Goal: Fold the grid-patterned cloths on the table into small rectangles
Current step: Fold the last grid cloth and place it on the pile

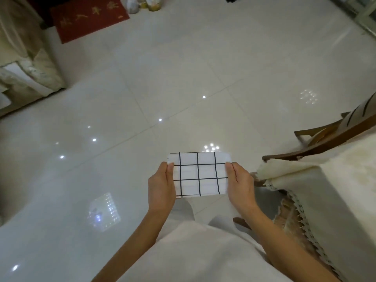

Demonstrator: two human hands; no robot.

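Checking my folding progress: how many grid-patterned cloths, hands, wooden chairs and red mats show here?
White cloth with black grid lines, held by left hand and right hand: 1
Hands: 2
Brown wooden chair: 1
Red floor mat with gold writing: 1
Total: 5

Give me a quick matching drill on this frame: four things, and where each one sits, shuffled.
Things:
1. grid cloth
2. red mat
3. tablecloth
4. wooden chair

Places:
A. far left, on the floor
B. held in the air between both hands
C. right edge, draped over the table
D. right, beyond the table

Pairs: 1-B, 2-A, 3-C, 4-D. The left hand and right hand each hold one short edge.
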